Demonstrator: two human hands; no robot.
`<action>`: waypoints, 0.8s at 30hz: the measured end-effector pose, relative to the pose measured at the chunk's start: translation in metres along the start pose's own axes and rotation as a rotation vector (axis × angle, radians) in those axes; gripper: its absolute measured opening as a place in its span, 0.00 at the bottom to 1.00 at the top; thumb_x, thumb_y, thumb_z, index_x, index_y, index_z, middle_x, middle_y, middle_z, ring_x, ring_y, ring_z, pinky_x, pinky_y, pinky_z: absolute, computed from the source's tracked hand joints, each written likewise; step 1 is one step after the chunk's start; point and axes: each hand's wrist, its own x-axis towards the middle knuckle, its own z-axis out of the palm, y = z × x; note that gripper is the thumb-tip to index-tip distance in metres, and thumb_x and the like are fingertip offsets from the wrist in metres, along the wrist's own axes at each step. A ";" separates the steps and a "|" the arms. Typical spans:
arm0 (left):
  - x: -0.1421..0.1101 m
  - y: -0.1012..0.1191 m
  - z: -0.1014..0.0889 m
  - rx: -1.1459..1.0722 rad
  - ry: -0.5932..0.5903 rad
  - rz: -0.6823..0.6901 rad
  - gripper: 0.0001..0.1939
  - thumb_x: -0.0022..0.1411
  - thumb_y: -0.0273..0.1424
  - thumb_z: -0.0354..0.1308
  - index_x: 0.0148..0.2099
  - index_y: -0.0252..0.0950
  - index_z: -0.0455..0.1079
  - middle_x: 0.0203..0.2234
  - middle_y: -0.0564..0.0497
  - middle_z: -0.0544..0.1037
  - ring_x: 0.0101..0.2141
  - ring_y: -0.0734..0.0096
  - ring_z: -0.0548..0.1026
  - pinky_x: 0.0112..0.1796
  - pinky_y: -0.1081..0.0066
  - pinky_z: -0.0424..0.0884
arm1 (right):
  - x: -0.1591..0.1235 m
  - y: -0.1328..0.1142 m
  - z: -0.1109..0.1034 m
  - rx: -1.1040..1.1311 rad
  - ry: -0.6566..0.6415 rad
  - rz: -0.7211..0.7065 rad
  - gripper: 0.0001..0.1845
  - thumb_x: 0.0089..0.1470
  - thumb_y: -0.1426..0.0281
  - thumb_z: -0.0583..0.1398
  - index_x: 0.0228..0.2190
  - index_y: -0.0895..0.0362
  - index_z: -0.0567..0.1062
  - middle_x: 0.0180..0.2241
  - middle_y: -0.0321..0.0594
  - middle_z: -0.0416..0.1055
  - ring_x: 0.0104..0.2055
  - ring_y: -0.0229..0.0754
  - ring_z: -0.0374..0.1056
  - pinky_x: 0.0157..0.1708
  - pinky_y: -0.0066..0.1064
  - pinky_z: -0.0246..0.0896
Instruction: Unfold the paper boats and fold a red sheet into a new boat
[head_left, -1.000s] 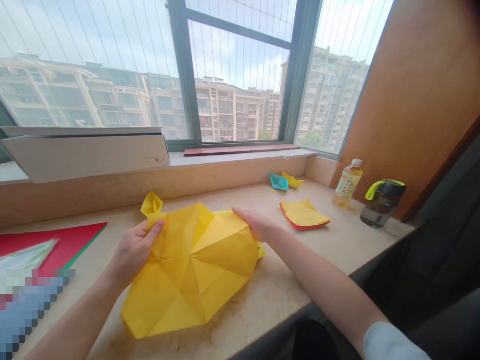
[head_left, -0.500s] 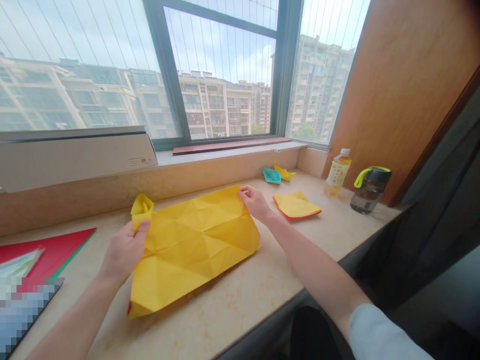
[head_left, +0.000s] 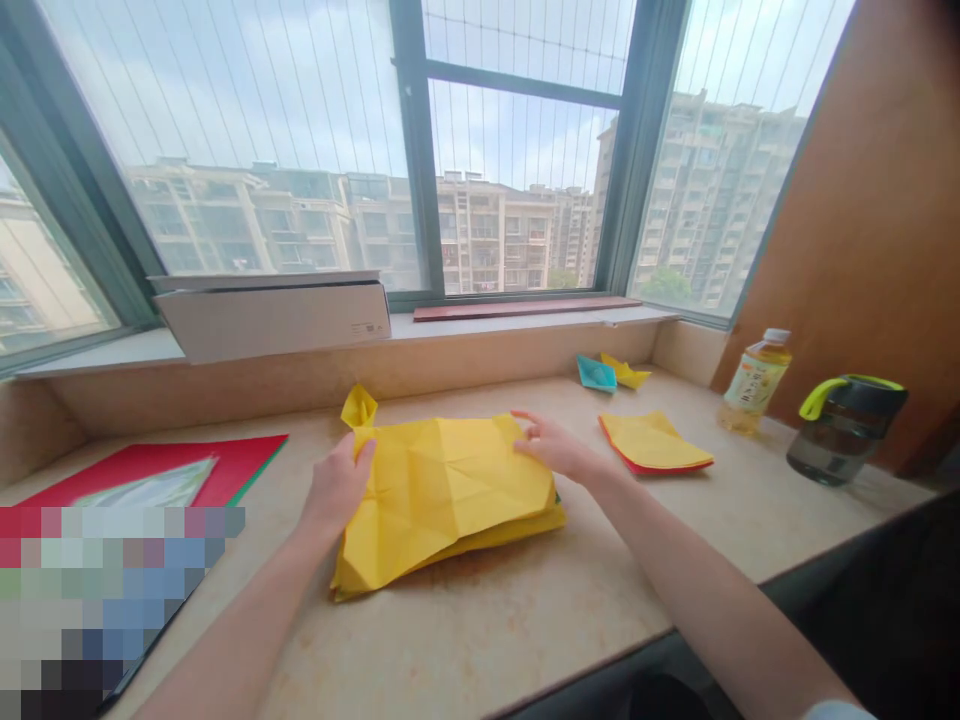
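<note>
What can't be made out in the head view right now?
Pixelated patch: hides the near end of the red sheet.
Left hand: hides the part of the yellow paper beneath it.
Bottle label: too small and blurred to read.
Box label: too small to read.

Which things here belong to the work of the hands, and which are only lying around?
In use: the creased yellow origami paper, held by the left hand, with the right hand on it.

Lying around: teal paper boat, yellow paper boat, yellow-and-red paper pile, drink bottle, dark flask, red sheet, white box.
</note>
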 end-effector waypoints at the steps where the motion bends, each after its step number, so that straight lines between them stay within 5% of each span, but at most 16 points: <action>1: 0.000 -0.001 0.002 0.011 -0.010 -0.003 0.16 0.68 0.39 0.46 0.48 0.37 0.69 0.38 0.42 0.81 0.39 0.54 0.79 0.35 0.69 0.68 | 0.001 0.001 0.003 -0.089 0.048 -0.025 0.29 0.55 0.73 0.59 0.58 0.56 0.67 0.38 0.41 0.77 0.36 0.40 0.72 0.36 0.30 0.67; 7: -0.010 0.008 -0.002 0.218 -0.063 0.035 0.26 0.67 0.36 0.49 0.64 0.33 0.59 0.43 0.36 0.79 0.44 0.49 0.78 0.44 0.58 0.71 | 0.000 0.008 0.022 -0.309 0.026 -0.083 0.21 0.57 0.74 0.56 0.50 0.55 0.77 0.50 0.45 0.75 0.51 0.48 0.70 0.51 0.35 0.61; 11: -0.025 0.020 -0.006 0.265 -0.028 0.434 0.27 0.61 0.23 0.50 0.62 0.42 0.65 0.59 0.42 0.70 0.62 0.50 0.62 0.62 0.48 0.52 | -0.005 0.006 0.029 -0.464 0.011 -0.137 0.18 0.59 0.70 0.56 0.48 0.54 0.79 0.49 0.47 0.74 0.46 0.50 0.72 0.48 0.37 0.63; 13: -0.031 0.025 0.000 0.199 -0.172 0.632 0.25 0.60 0.23 0.49 0.58 0.43 0.71 0.63 0.46 0.65 0.64 0.52 0.58 0.64 0.50 0.48 | -0.006 0.000 0.030 -0.536 0.027 -0.161 0.16 0.59 0.71 0.55 0.44 0.56 0.80 0.51 0.50 0.72 0.49 0.52 0.70 0.49 0.40 0.61; 16: -0.037 0.034 0.013 0.093 -0.400 0.590 0.24 0.63 0.26 0.45 0.57 0.40 0.71 0.59 0.45 0.71 0.59 0.55 0.67 0.61 0.55 0.58 | -0.009 -0.013 0.034 -0.624 0.070 -0.203 0.17 0.60 0.75 0.52 0.43 0.60 0.79 0.60 0.54 0.62 0.59 0.56 0.60 0.58 0.47 0.51; 19: -0.040 0.040 0.021 0.025 -0.431 0.510 0.25 0.68 0.35 0.40 0.61 0.35 0.67 0.57 0.41 0.72 0.57 0.57 0.70 0.59 0.58 0.61 | -0.014 -0.029 0.043 -0.657 0.068 -0.236 0.20 0.63 0.76 0.48 0.45 0.60 0.78 0.57 0.54 0.67 0.58 0.53 0.61 0.58 0.46 0.51; 21: -0.041 0.042 0.022 0.044 -0.428 0.531 0.28 0.69 0.39 0.37 0.64 0.33 0.64 0.57 0.39 0.71 0.57 0.56 0.69 0.59 0.57 0.60 | -0.018 -0.037 0.051 -0.649 0.058 -0.250 0.21 0.65 0.71 0.47 0.53 0.57 0.72 0.51 0.50 0.73 0.53 0.49 0.66 0.55 0.42 0.56; 24: -0.043 0.041 0.023 0.189 -0.456 0.559 0.28 0.69 0.40 0.40 0.66 0.40 0.61 0.61 0.37 0.66 0.61 0.48 0.63 0.59 0.48 0.55 | -0.023 -0.042 0.060 -0.601 -0.015 -0.283 0.30 0.66 0.54 0.45 0.64 0.51 0.58 0.59 0.47 0.66 0.60 0.50 0.61 0.59 0.47 0.53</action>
